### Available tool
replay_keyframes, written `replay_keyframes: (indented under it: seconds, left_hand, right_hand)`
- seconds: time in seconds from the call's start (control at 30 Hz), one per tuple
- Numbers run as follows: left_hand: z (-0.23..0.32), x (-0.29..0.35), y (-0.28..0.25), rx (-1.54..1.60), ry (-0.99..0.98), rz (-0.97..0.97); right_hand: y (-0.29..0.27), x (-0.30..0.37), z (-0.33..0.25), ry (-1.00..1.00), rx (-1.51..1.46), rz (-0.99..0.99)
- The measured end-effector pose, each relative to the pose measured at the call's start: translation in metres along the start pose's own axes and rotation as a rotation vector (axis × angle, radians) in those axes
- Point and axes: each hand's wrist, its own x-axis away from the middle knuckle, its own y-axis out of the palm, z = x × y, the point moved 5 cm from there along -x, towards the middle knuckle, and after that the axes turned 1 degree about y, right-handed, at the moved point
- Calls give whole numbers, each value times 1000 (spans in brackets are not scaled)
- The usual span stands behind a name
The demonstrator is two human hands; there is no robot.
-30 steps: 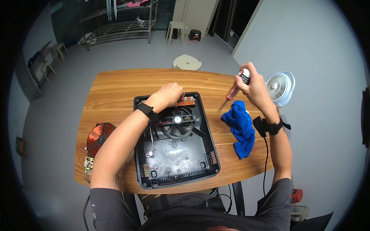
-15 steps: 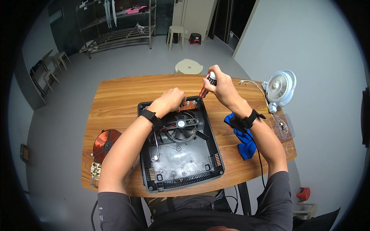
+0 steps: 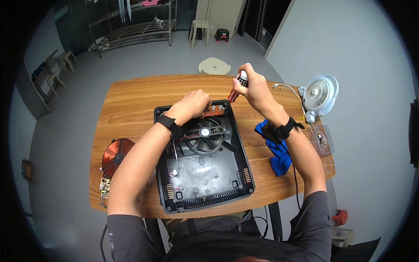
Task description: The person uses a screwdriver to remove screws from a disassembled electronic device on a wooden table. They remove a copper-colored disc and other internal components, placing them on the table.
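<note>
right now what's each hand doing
left hand: pressed on the brown circuit board; grip cannot be told
right hand: closed on the red-handled screwdriver

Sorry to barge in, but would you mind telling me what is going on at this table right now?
A person is working on an opened black appliance housing with a fan inside. The left hand presses on a reddish-brown board at the housing's far edge, while the right hand holds a screwdriver angled down toward that board. A blue cloth, a copper coil and a small white desk fan lie around it.

Both hands [image 3: 192,105] forward (right [image 3: 253,87] fisted)
</note>
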Motion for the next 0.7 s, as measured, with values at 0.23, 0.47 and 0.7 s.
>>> replay_keyframes:
  seconds: [0.23,0.47,0.7]
  left_hand:
    - [1,4,-3,11,24,24]
    - [0,-1,0,46,-19,-8]
    - [-2,0,1,10,1,20]
  right_hand:
    - [1,-3,-1,21,0,-10]
    - [-5,-3,-2,53,20,-15]
    - [-2,-3,-1,33,14,-5]
